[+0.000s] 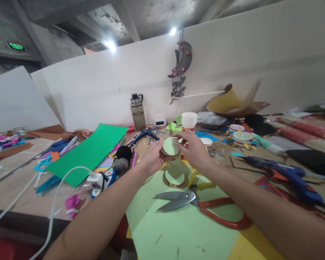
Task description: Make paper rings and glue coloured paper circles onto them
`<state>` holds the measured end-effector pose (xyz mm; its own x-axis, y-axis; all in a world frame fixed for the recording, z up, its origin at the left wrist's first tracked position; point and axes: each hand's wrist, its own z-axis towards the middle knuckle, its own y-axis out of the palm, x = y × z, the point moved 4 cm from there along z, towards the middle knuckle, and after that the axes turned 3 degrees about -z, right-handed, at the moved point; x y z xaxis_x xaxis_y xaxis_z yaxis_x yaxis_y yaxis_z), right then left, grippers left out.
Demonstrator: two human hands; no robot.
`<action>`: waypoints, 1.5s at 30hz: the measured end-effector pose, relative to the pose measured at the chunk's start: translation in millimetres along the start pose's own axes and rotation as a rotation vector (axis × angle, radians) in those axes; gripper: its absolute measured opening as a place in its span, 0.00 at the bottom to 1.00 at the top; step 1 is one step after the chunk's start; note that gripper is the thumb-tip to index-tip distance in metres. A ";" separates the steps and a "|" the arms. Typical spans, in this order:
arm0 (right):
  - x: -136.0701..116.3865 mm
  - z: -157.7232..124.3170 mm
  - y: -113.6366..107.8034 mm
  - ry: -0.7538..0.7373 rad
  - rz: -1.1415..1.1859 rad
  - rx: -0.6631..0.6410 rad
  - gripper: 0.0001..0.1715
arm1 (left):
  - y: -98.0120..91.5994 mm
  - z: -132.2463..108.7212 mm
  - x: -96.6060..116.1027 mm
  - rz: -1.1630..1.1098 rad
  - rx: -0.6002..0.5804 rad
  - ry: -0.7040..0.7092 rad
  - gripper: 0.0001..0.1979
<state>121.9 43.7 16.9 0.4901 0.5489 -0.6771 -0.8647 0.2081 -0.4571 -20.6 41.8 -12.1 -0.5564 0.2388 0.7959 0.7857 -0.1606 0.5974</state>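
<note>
My left hand (155, 159) is closed around a short round piece with a light green paper top (170, 146), tilted a little toward me. At its right edge my right hand (191, 148) has its fingertips bent against the rim; whether they pinch a small scrap is too small to tell. Just below lies a second round piece (174, 177), also green on top with a reddish side. Under both hands spreads a light green paper sheet (157, 231). Scissors with red handles (195, 204) rest on it, blades apart, pointing left.
A blue glue gun (287, 177) lies at right, a dark blue one (146, 134) behind my hands. Stacked paper cups (189, 121) and a water bottle (138, 112) stand at the back. Left are a green sheet (89, 153) and a white cable (52, 209).
</note>
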 end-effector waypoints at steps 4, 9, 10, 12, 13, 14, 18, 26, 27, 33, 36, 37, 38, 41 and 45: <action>-9.5 -3.7 3.7 -0.118 -0.041 -0.120 0.20 | 2.7 -1.9 4.1 -0.029 -0.012 0.068 0.12; -12.1 -4.4 5.9 -0.138 -0.005 -0.191 0.32 | 5.8 -4.2 6.9 -0.028 -0.006 0.107 0.12; -11.0 -3.9 5.1 -0.123 0.005 -0.180 0.32 | 6.2 -3.9 6.4 -0.035 -0.023 0.093 0.12; -9.0 -3.2 3.1 -0.097 0.026 -0.150 0.31 | 6.2 -3.2 5.4 -0.053 -0.043 0.070 0.12; -8.3 -3.1 2.5 -0.090 0.031 -0.141 0.31 | 5.9 -2.9 5.4 -0.059 -0.046 0.067 0.12; -8.0 -3.2 2.3 -0.091 0.025 -0.137 0.31 | 5.5 -2.8 5.6 -0.062 -0.045 0.067 0.12; -9.0 -4.3 2.8 -0.130 -0.069 -0.132 0.31 | 3.9 -3.9 7.6 -0.038 -0.037 0.096 0.11; -11.5 -5.3 2.4 -0.149 -0.093 -0.137 0.29 | 0.9 -2.9 6.1 0.015 -0.089 0.077 0.13; -11.9 -5.4 2.1 -0.146 -0.088 -0.135 0.29 | 0.5 -2.5 6.2 0.021 -0.089 0.077 0.13; -13.6 -6.4 1.1 -0.120 -0.066 -0.114 0.29 | -0.8 -1.5 8.4 0.053 -0.108 0.106 0.13; -14.9 -7.1 0.6 -0.125 -0.071 -0.100 0.29 | -2.7 -1.2 9.6 0.046 -0.069 0.114 0.12; -15.1 -7.2 0.4 -0.123 -0.075 -0.095 0.30 | -3.7 -1.1 10.4 0.036 -0.038 0.117 0.11; -15.2 -7.3 0.1 -0.120 -0.080 -0.091 0.30 | -4.9 -0.9 11.5 0.021 0.003 0.123 0.11; -16.0 -7.1 -0.7 -0.124 -0.101 -0.102 0.32 | -10.2 -0.6 17.5 -0.042 0.166 0.155 0.11; -18.7 -6.5 -2.3 -0.119 -0.135 -0.182 0.32 | -17.0 0.6 27.4 -0.115 0.296 0.186 0.14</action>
<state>115.4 27.7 26.9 0.5743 0.6195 -0.5352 -0.7528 0.1427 -0.6426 -49.1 51.6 -0.5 -0.6642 0.0571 0.7454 0.7440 0.1480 0.6516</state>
